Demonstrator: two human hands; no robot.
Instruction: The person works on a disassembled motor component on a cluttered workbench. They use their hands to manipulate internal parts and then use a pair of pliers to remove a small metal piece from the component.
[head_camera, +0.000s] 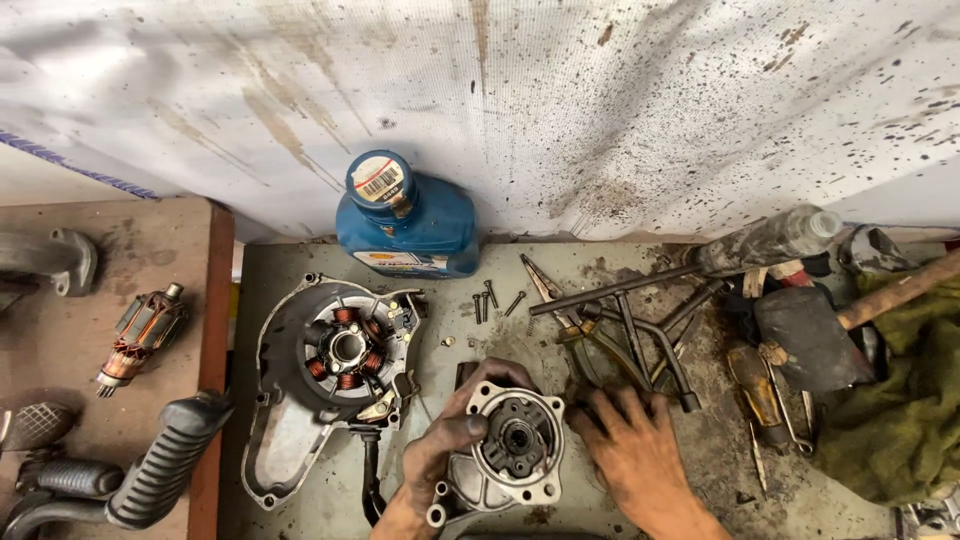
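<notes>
My left hand (440, 455) grips a round grey metal pump-like housing (512, 447) with a dark hub in its middle, holding it just above the bench near the front edge. My right hand (632, 452) lies flat on the bench to the right of the housing, fingers spread over dark tools; whether it holds any of them is unclear. Both hands are smeared with black grease. To the left of the housing lies an engine side cover with copper stator coils (335, 362).
A blue oil bottle (404, 218) stands at the back. Several screws (492, 298), Y-shaped socket wrenches (640, 325), a hammer (820, 335), screwdrivers and a green rag (900, 400) crowd the right. A motor armature (140, 335) and rubber footrests (160, 465) lie on the left wooden board.
</notes>
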